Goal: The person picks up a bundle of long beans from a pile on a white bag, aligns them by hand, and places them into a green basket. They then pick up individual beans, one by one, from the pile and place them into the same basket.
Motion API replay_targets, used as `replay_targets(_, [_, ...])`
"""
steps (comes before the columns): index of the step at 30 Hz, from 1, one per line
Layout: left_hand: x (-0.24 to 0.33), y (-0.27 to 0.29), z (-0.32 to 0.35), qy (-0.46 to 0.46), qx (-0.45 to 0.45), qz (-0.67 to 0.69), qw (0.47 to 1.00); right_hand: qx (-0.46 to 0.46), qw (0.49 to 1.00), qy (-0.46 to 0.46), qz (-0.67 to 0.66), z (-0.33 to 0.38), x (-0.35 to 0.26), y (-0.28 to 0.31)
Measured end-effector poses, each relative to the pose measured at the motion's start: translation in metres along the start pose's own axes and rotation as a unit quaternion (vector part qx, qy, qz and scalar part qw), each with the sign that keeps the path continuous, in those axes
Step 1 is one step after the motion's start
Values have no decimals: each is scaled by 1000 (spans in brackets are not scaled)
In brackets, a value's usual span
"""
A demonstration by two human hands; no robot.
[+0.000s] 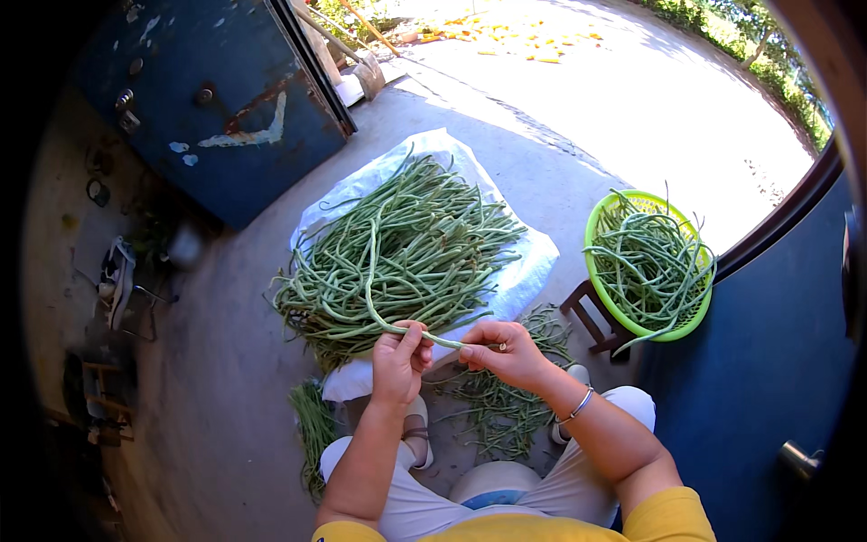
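Observation:
Both my hands hold one long, pale green yard-long bean (371, 271) between them. My left hand (398, 363) is closed round it, thumb and fingers pinching. Close by on the right, my right hand (508, 356) pinches the bean's near end. Its far length curves up and away over a large heap of yard-long beans (424, 244). That heap lies on a white sack (535, 271) spread in front of me. Below my right hand, shorter green pieces (497, 411) are scattered on the floor between my feet.
A lime-green basket (589, 237) of long beans rests on a dark wooden stool (587, 312) to the right. A thin green bundle (312, 434) lies by my left foot. Blue doors (226, 99) flank the doorway. Outside, orange pieces (542, 45) lie on sunlit ground.

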State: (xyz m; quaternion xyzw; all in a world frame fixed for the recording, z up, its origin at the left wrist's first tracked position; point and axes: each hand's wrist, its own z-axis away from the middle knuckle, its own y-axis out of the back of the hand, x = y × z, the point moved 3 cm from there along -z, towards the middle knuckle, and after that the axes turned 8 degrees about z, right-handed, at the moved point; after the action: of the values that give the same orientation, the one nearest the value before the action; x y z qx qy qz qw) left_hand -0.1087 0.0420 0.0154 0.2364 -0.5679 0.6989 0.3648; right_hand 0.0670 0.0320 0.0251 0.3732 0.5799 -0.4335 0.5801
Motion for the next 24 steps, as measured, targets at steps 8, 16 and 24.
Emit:
replay_targets(8, [-14,7,-6,135,4,151,979,-78,984,13,-159,11,-11,-5])
replay_targets(16, [-13,-2,-2,222,-103,327,913,-74,962,68,255,7,-15,7])
replay_targets(24, [-29,-3,-2,195,-75,270,940,121,969,144,157,6,-14,-3])
